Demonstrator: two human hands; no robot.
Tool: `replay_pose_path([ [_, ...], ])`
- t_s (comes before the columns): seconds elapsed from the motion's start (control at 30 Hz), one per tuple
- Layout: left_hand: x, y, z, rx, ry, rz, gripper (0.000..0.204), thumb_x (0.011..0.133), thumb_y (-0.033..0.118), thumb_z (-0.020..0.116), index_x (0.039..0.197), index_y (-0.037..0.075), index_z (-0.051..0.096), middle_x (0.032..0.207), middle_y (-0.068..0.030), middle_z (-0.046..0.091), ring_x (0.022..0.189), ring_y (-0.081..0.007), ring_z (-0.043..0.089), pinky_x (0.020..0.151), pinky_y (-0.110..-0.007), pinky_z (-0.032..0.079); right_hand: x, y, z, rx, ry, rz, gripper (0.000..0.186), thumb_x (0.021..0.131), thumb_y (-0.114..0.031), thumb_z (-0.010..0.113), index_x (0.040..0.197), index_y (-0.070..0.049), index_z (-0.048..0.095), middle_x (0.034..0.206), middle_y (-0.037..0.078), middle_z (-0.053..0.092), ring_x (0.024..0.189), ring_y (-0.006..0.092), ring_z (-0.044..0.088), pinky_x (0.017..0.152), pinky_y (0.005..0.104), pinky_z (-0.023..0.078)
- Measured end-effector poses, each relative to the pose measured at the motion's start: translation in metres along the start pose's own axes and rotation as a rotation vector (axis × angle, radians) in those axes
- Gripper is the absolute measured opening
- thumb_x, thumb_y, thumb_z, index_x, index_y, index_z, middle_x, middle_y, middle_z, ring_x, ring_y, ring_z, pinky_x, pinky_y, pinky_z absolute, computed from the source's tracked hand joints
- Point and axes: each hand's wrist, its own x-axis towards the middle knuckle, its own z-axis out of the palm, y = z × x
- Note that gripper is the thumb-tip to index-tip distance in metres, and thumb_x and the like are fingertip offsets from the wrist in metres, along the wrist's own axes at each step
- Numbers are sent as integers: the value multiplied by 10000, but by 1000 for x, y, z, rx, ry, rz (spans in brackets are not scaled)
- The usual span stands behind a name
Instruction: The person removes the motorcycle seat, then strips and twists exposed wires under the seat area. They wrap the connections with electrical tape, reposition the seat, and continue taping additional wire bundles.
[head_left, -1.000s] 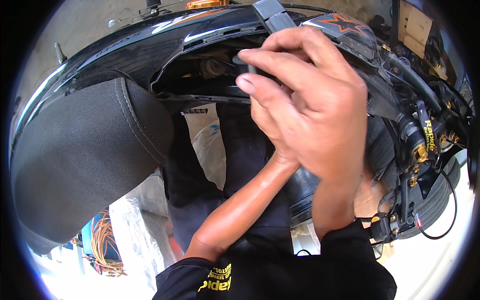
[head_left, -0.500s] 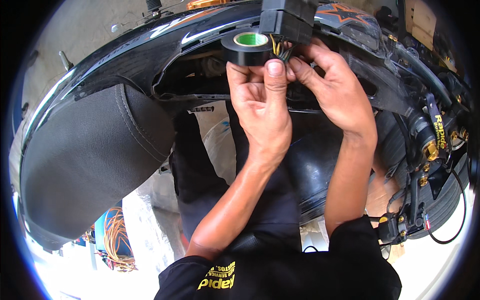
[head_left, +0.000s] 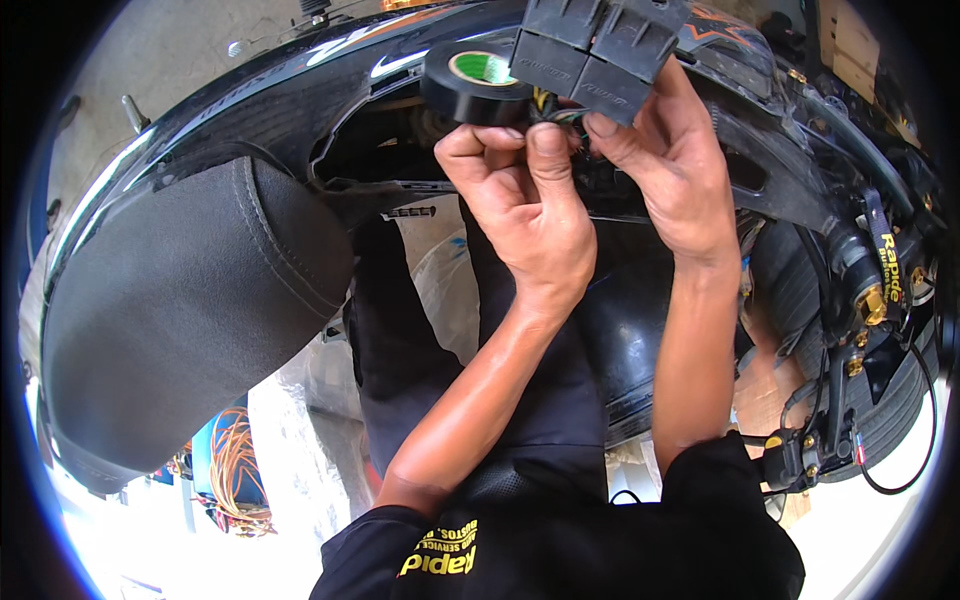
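Observation:
My left hand (head_left: pixel 535 205) is closed, thumb and fingers pinching a thin bundle of coloured wires (head_left: pixel 565 116). Just above its fingers is a roll of black electrical tape (head_left: pixel 460 95) with a green inner core, tilted and close to the wires. The wires run up to a cluster of black relay-like boxes (head_left: pixel 585 65). My right hand (head_left: pixel 680 165) is closed at the cluster's lower right side, its thumb at the lower edge beside the wires. Its other fingers are partly hidden behind the boxes.
Behind my hands lies a motorbike's dark body panel (head_left: pixel 270 130) with an open cavity. A black padded seat (head_left: pixel 190 320) stands at the left. Handlebar parts, cables and a tyre (head_left: pixel 885 420) fill the right. Orange cables (head_left: pixel 238 465) hang at lower left.
The black boxes have tilted and swung right and down, showing more of their faces. The tape roll has shifted left and slightly up, and my right hand's fingers have moved up behind the boxes.

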Motion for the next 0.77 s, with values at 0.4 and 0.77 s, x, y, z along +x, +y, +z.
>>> replay_pose_path([
  [0.4, 1, -5, -1, 77, -170, 129, 416, 1136, 42, 644, 1459, 72, 385, 1306, -108, 582, 962, -127, 649, 846, -276, 570, 0, 30, -17, -156, -71, -82, 306, 1153, -212, 664, 1420, -63, 659, 1101, -21, 711, 906, 71, 601, 818, 259, 525],
  [0.77, -9, -7, -11, 110, -151, 103, 492, 1150, 58, 619, 1534, 63, 313, 1238, -118, 645, 1022, -138, 663, 842, -280, 567, 1, -10, 16, -667, 36, -353, 445, 1138, -239, 696, 1528, -42, 607, 1163, 59, 729, 912, 140, 679, 791, 297, 570],
])
